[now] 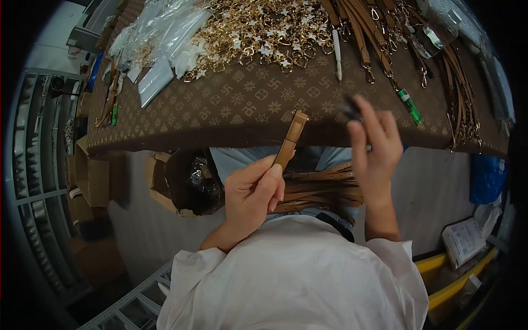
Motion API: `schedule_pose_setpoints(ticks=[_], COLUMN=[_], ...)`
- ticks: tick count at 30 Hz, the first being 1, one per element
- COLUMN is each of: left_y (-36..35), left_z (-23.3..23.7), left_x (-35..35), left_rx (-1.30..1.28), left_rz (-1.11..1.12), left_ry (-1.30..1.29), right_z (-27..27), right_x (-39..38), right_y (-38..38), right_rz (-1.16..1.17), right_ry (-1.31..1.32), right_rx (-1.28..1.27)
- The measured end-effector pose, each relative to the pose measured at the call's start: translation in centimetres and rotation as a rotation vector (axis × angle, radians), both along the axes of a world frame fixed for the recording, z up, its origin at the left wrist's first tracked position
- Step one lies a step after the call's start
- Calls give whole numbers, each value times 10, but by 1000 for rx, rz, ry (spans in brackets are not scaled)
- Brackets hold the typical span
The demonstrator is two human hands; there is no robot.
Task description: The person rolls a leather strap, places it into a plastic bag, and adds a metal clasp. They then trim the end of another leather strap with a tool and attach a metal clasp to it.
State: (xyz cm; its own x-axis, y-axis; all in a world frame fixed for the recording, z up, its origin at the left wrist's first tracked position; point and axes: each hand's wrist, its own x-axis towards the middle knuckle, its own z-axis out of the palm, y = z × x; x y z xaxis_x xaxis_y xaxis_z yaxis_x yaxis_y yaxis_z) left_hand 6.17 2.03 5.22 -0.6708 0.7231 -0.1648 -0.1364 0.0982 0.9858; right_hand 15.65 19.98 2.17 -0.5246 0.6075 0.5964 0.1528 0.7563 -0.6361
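My left hand (256,190) pinches a tan leather strap (290,140) between thumb and fingers, its upper end tilted up to the right near the table edge. To the right, my right hand (377,146) is raised with a small dark object (352,108), blurred by motion, at its thumb and index fingertips; what it is cannot be made out. Across my lap lies a bundle of brown straps (324,187) with holes. The right hand is apart from the held strap.
On the patterned brown tablecloth (231,102) lie a heap of gold clasps (264,36), clear plastic bags (157,80), a white pen-like tool (337,55), a green lighter (410,107) and brown straps (360,41). An open cardboard box (159,184) stands below left.
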Motion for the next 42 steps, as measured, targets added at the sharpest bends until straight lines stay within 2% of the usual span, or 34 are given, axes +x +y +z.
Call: schedule_pose_setpoints(ticks=[2, 3, 4, 5, 6, 7, 9, 11, 12, 14, 15, 17, 19, 21, 23, 25, 27, 28, 30, 31, 34, 36, 37, 38, 39, 42], left_y=[0, 0, 1, 4, 9, 14, 24, 30, 28, 34, 37, 51, 76, 109, 162, 220, 272, 287, 314, 319, 314, 305, 291, 275, 258, 189], left_z=[3, 2, -2, -6, -12, -20, -25, -23, -27, -20, -16, -17, -12, -6, 1, -5, -37, -49, -76, -77, -73, -65, -48, -32, -17, -1], left_x=[-2, -3, -3, -5, -7, -8, -13, -24, -34, -51, -60, -82, -102, -123, -131, -134, -156, -154, -164, -165, -171, -179, -177, -174, -173, -174], left_rx=[-4, 1, 89, 180, 193, 291, 390, 495, 636, 738, 837, 874, 957, 805, 226, -278, -459, -437, -370, -360, -425, -260, -158, -124, -88, 74], left_rz=[-22, -33, -30, -32, -53, -27, -21, -82, -133, -230, -307, -398, -758, -680, -345, -179, -202, -107, 71, 64, 7, 50, -58, -65, -73, -158], left_ry=[-166, -162, -262, -358, -345, -290, -234, -184, -282, -234, -191, -123, -253, -224, 419, 694, 1069, 1060, 1035, 1044, 781, 553, 487, 264, 42, -263], right_z=[-19, -24, -28, -31, -26, -20, -18, -4, -9, -22, -11, -9, -11, 0, 8, 9, 13, 14, 4, 5, 2, 2, 4, 7, 10, 23], right_x=[-3, -6, -4, -4, -7, -5, -7, 0, 2, 7, 19, 37, 59, 73, 79, 81, 78, 77, 76, 77, 72, 69, 67, 66, 64, 58], right_y=[37, 50, 51, 50, 46, 30, -2, -17, -17, -12, 7, 21, 34, 36, 37, 35, 28, 25, 23, 23, 24, 26, 29, 32, 34, 42], right_rz=[-198, -231, -248, -258, -269, -91, 529, 1048, 1035, 845, 791, 757, 788, 678, 777, 822, 806, 781, 811, 814, 804, 804, 770, 734, 742, 673], right_ry=[-129, -244, -237, -238, -238, -211, -56, -472, -455, -48, -141, 278, 388, 351, 276, 153, 147, 138, 170, 119, 92, 103, 63, 23, 17, -36], right_rx=[67, 109, 116, 279, 444, 306, -110, -1114, -1106, -1244, -1313, -1415, -1487, -1236, -1172, -1146, -1191, -1244, -1158, -1147, -1152, -1165, -1007, -851, -850, -866])
